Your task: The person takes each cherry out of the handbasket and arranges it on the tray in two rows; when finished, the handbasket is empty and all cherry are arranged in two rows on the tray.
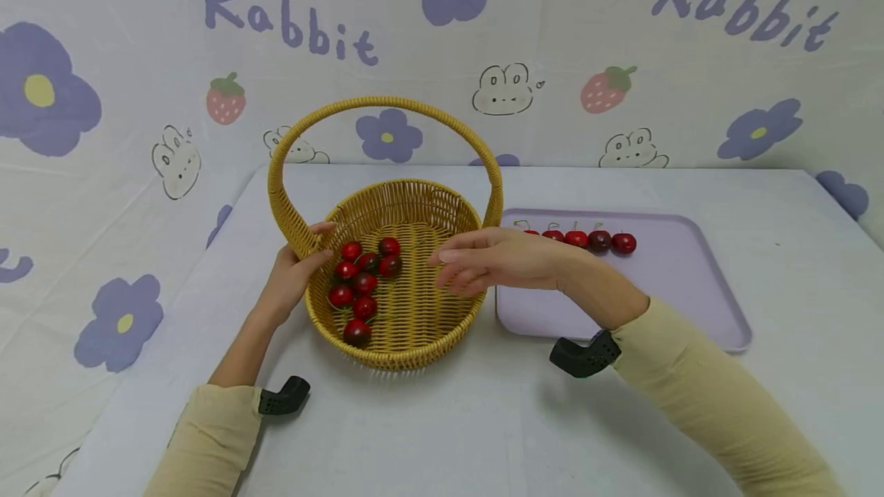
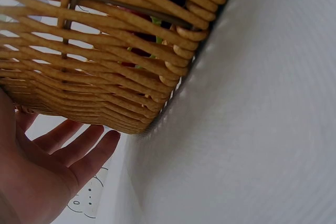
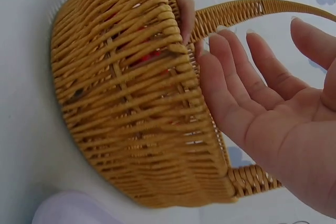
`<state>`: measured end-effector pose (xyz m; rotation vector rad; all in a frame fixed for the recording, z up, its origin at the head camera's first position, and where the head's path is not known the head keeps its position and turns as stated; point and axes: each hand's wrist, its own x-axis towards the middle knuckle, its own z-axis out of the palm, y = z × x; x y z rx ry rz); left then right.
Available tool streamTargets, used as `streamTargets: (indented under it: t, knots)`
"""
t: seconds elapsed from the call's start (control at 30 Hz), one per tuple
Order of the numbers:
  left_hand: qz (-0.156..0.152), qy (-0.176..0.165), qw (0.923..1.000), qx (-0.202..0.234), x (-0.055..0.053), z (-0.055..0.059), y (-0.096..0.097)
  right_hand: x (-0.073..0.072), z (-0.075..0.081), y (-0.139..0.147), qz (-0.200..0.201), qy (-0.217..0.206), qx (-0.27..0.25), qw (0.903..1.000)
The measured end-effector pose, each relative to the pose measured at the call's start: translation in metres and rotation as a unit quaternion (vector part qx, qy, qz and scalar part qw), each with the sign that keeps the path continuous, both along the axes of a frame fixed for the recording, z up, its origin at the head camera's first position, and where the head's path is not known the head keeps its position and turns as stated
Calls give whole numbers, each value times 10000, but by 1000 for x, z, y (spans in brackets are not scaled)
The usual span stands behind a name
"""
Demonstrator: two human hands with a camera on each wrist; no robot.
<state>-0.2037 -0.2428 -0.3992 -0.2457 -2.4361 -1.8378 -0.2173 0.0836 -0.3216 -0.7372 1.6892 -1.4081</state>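
A yellow-brown wicker basket [image 1: 397, 360] with a tall arched handle stands on the white table. Inside it, several dark red cherries [image 1: 364, 283] lie gathered on the left half of the woven floor. My left hand [image 1: 285, 279] holds the basket's left side at the foot of the handle, thumb over the rim and fingers along the outer wall. In the left wrist view, those fingers [image 2: 97, 153] curve against the weave. Over the basket's right rim reaches my right hand [image 1: 507, 258], fingers extended and slightly bent, with nothing in its palm in the right wrist view.
To the right of the basket lies a pale purple tray [image 1: 680, 290]. Several cherries [image 1: 624, 243] with stems form a row near its back edge, partly hidden behind the right hand. A printed cloth [image 1: 552, 136] with flowers and rabbits hangs behind the table.
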Motion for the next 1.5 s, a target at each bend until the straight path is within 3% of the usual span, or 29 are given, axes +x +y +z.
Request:
streamTargets:
  t: [0.4,0.67,1.07,1.3,1.5]
  knots:
    - [13,4,10000,-30,0,-1,0,-2,-12,-39,-201,172,595,9979]
    - [12,10,10000,6,1,0,-2,-6,-23,-61,-318,560,1127,9915]
    - [69,-54,10000,25,1,-1,-2,-8,-35,-93,-648,720,1648,9816]
    - [-1,-59,9999,83,0,-1,-1,-14,-39,-106,-518,858,2065,9733]
    - [-22,-28,10000,68,-1,0,-1,-11,-38,-117,-204,1243,2339,9641]
